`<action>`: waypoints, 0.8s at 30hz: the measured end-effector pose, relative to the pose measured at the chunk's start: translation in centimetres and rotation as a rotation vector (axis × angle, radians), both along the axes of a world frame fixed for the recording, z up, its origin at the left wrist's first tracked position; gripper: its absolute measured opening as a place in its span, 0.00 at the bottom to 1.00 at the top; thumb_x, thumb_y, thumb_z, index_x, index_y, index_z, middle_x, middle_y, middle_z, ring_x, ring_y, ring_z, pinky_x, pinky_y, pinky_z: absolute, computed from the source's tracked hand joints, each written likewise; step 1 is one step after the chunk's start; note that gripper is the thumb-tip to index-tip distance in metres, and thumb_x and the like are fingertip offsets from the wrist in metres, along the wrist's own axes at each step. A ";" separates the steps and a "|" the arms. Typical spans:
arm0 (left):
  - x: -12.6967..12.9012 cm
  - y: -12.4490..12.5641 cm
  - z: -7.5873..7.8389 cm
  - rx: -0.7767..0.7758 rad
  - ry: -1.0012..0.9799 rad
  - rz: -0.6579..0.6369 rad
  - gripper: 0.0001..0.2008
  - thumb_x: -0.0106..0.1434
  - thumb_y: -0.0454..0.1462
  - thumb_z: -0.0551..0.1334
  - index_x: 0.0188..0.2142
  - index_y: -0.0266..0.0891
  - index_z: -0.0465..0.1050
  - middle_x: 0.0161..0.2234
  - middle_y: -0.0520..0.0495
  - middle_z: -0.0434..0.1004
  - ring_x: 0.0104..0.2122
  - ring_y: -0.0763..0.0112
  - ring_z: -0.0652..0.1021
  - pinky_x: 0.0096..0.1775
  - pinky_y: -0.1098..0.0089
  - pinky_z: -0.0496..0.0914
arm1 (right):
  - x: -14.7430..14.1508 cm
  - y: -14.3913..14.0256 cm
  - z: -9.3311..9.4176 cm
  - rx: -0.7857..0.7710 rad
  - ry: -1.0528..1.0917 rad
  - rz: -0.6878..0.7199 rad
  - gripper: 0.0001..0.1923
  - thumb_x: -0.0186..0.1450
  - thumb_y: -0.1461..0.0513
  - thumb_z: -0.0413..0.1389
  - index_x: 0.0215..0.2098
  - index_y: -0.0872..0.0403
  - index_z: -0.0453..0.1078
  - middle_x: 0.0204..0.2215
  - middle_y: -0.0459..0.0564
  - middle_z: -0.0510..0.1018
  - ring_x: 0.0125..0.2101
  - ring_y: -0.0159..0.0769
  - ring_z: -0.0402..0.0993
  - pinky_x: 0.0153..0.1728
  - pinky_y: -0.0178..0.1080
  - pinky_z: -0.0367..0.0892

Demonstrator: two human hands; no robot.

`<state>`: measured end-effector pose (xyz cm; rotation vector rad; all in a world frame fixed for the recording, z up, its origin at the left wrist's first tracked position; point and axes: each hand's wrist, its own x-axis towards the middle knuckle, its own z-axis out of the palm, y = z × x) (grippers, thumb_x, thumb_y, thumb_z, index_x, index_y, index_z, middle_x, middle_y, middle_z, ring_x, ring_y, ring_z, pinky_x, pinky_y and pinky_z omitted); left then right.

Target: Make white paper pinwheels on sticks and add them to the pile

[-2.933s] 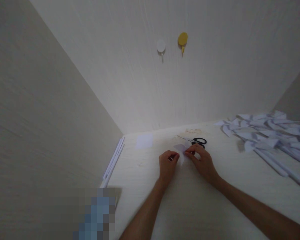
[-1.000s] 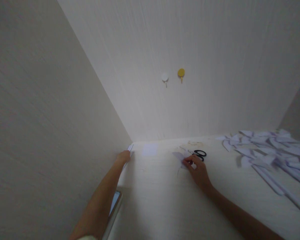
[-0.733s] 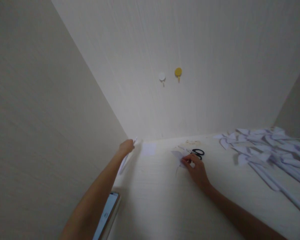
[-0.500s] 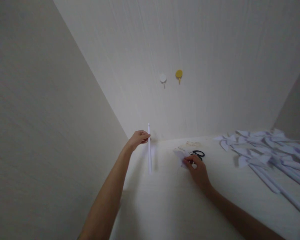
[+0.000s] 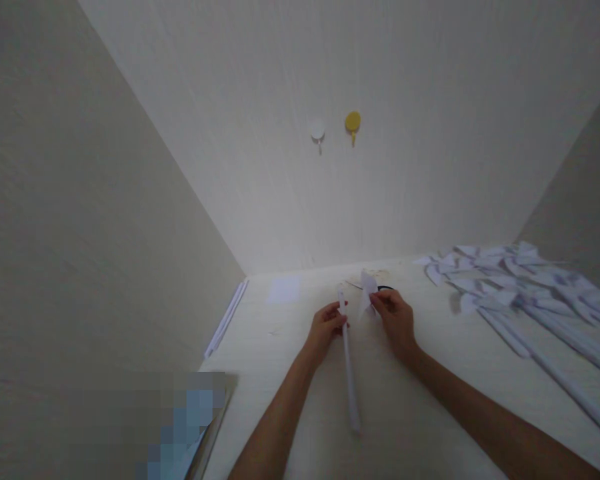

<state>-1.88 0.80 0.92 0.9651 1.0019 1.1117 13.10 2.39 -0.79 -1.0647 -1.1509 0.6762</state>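
A thin rolled white paper stick (image 5: 350,380) is pinched near its upper end by my left hand (image 5: 327,328), its lower end pointing toward me. Just right of it, my right hand (image 5: 393,320) grips a folded white paper piece (image 5: 368,288) between thumb and fingers. The stick's tip and the paper piece are close but apart. Behind my right hand lies a pair of scissors (image 5: 385,288); only part of a black handle and a bit of blade show.
Finished-looking paper pinwheels (image 5: 520,280) on sticks lie piled at the right. Paper sticks (image 5: 226,320) and a white paper square (image 5: 283,290) rest at the left. A yellow hook (image 5: 353,122) and a white hook (image 5: 318,131) are on the back wall (image 5: 280,187).
My left hand has brought the paper stick rightward and down, close to the right hand. The paper piece is now turned more upright. The view has shifted, showing the left-side sticks and paper square.
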 end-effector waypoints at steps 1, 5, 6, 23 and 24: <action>0.0 0.0 -0.2 0.022 0.002 0.014 0.20 0.42 0.35 0.64 0.38 0.34 0.69 0.19 0.55 0.64 0.18 0.80 0.66 0.22 0.76 0.58 | 0.0 -0.1 0.1 0.008 -0.019 0.009 0.07 0.54 0.59 0.54 0.25 0.55 0.65 0.24 0.46 0.67 0.25 0.31 0.64 0.27 0.36 0.62; -0.2 -0.1 -0.4 0.072 0.048 0.020 0.22 0.42 0.35 0.64 0.39 0.32 0.69 0.20 0.54 0.65 0.18 0.81 0.65 0.20 0.77 0.57 | -0.2 -0.7 0.3 0.049 -0.138 -0.003 0.05 0.54 0.60 0.54 0.24 0.54 0.65 0.24 0.45 0.66 0.25 0.31 0.63 0.28 0.36 0.61; -0.2 -0.2 -0.5 0.077 0.063 0.004 0.22 0.42 0.36 0.64 0.39 0.33 0.69 0.22 0.53 0.65 0.18 0.81 0.65 0.20 0.77 0.58 | -0.1 -0.8 0.3 0.060 -0.161 -0.021 0.05 0.54 0.60 0.54 0.24 0.54 0.65 0.24 0.45 0.66 0.25 0.31 0.63 0.28 0.36 0.61; 0.3 -0.5 -0.5 0.079 0.054 -0.113 0.26 0.43 0.33 0.64 0.45 0.35 0.67 0.24 0.53 0.63 0.19 0.83 0.65 0.19 0.79 0.59 | 0.1 -1.0 0.2 0.019 -0.238 -0.070 0.04 0.54 0.61 0.54 0.25 0.54 0.67 0.26 0.46 0.66 0.26 0.31 0.64 0.29 0.37 0.62; 0.3 -0.4 -0.5 0.084 0.062 -0.117 0.26 0.43 0.33 0.63 0.45 0.35 0.67 0.24 0.53 0.63 0.19 0.83 0.65 0.19 0.79 0.59 | 0.1 -1.0 0.2 0.019 -0.234 -0.071 0.04 0.54 0.61 0.54 0.25 0.54 0.67 0.26 0.46 0.66 0.27 0.31 0.64 0.29 0.37 0.62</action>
